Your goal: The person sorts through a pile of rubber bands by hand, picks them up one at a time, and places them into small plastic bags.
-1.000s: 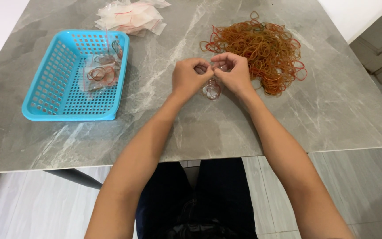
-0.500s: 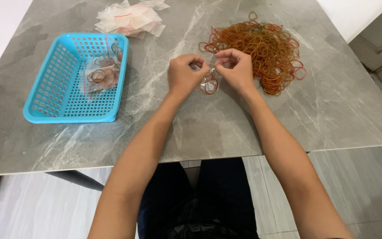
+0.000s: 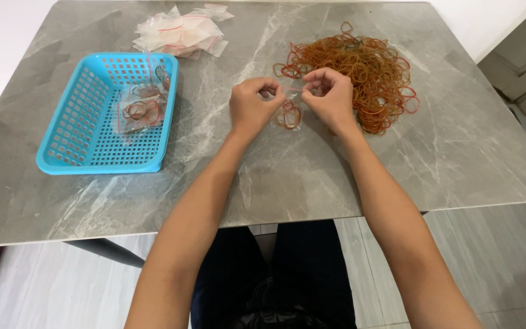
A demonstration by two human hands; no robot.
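1. Left hand and right hand both pinch the top of a small clear bag of rubber bands, mid-table beside the loose pile.
2. Bag's probably light, floppy, slippery; grip its top edge.

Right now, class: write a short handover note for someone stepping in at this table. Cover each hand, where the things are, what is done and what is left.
Left hand and right hand: both pinch the top edge of a small clear bag with rubber bands inside.
Loose rubber band pile: beside the right hand.
Empty bags: stacked at the far edge.
Done: filled bags lie in the blue basket.
Left: this bag is not yet in the basket; most bands remain loose.
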